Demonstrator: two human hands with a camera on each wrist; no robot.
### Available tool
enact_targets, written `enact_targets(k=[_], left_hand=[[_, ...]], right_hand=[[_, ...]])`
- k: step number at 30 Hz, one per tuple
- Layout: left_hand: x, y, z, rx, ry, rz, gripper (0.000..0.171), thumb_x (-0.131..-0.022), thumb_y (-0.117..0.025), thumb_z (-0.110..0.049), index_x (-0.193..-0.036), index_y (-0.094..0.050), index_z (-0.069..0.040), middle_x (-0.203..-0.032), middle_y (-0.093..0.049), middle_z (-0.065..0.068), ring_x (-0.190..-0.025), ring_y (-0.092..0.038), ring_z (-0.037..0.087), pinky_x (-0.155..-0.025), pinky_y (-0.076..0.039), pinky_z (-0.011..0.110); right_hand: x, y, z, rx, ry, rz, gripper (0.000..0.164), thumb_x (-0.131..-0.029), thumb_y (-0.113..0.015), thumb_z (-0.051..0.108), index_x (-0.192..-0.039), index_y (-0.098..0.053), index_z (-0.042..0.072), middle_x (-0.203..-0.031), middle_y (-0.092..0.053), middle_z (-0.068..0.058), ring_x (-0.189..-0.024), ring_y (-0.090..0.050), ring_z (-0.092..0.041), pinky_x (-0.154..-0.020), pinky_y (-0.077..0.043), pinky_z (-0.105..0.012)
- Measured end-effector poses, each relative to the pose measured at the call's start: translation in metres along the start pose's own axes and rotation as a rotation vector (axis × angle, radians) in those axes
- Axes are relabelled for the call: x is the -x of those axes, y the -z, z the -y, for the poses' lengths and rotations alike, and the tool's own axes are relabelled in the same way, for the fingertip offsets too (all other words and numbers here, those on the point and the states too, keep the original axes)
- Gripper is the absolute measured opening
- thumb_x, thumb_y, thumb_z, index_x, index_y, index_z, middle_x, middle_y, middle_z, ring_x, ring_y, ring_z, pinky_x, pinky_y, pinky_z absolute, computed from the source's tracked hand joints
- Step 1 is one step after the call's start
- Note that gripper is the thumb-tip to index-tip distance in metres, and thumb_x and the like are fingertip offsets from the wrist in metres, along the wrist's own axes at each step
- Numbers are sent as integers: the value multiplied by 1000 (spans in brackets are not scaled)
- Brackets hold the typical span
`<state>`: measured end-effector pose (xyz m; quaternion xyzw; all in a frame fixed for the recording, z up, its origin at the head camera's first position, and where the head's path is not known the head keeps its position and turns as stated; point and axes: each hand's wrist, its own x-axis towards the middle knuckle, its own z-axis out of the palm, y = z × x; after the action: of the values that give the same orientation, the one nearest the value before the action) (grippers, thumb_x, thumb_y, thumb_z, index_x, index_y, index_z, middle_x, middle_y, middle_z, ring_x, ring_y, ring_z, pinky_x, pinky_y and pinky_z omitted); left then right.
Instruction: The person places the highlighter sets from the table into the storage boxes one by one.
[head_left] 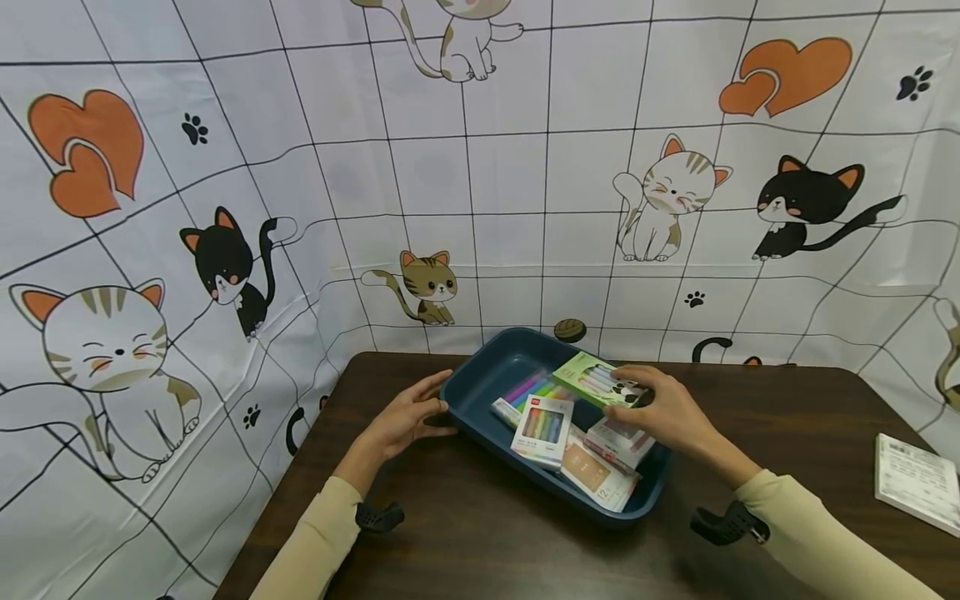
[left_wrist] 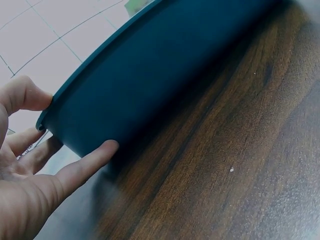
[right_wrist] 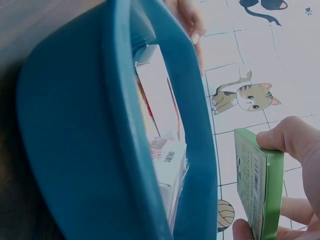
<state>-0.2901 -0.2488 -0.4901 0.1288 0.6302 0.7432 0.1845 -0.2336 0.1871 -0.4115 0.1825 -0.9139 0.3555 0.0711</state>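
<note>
A blue plastic tub stands on the table with several small packs in it. My left hand touches the tub's left end with spread, fairly straight fingers; in the left wrist view, the thumb lies against the outer wall. My right hand pinches a flat green box above the tub, apart from the rim in the right wrist view. Below it lie a white box with a row of coloured sticks, a white carton, an orange-and-white pack and colourful pens.
The dark wooden table holds the tub near its back edge. A white stack, perhaps a pad or book, lies at the far right. Behind hangs a white gridded curtain with cats and hearts.
</note>
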Motion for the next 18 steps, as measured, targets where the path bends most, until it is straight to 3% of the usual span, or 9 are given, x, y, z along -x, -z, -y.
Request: enact_targets(k=[12,18], left_hand=[[-1,0,1,4,-2,18,66,-102,-58,-3,-161,-32,-19,-161,-28,13,-130,-48,39,-96,-51,60],[-1,1,0,-13,-6,5,65,-103,-58,-2,-160,-34,-19,-159,-31,13,-129,-49,38,-95,-52,60]], right_hand=[[-15,1,9,23,-25,27,69,-89,-79,45,-141,-60,4,-145,-50,-24,-109,-56,-35,-83,-50,-47],[-22,-1,9,30,-15,36,68,-88,-79,44,-140,-61,4,-145,-51,-23,-117,-54,-39,-90,-49,-55]])
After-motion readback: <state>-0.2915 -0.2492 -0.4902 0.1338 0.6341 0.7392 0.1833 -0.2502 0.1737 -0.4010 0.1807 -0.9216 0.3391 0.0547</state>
